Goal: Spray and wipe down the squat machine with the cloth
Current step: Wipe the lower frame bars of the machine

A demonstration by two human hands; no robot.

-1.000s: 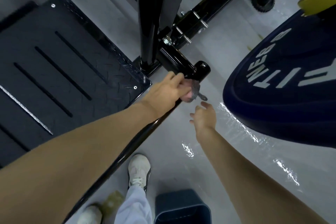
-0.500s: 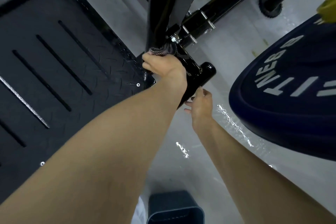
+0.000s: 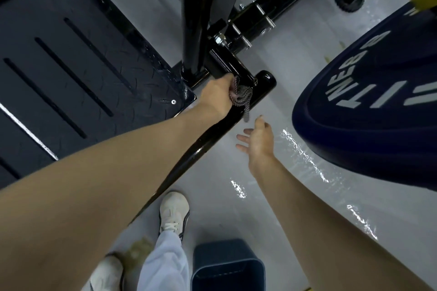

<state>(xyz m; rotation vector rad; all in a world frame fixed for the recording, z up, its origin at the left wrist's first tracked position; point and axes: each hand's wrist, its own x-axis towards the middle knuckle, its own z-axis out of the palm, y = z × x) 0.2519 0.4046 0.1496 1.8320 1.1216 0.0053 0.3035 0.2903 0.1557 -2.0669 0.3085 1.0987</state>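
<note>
We look down at the base of the squat machine (image 3: pixel 238 30). Our left hand (image 3: pixel 216 97) has its fingers curled around the cloth (image 3: pixel 241 97), a dark, bunched, woven rag. It presses the cloth against the black tube (image 3: pixel 262 82) near the tube's capped end, just below the joint where the upright post meets the base. One end of the cloth hangs loose over the tube's side.

Our right hand (image 3: pixel 259 139) holds nothing. Its fingers are relaxed and slightly spread above the grey floor (image 3: pixel 295 73), just beside the tube and not touching it.

The ridged footplate (image 3: pixel 82 66) lies to the left of the tube. A dark blue weight plate (image 3: pixel 378 113) with pale lettering fills the right side. A white shoe (image 3: pixel 173 210) stands on the floor below the arms, with a dark blue bin (image 3: pixel 227 267) near it. Bright glare streaks the floor by the weight plate.
</note>
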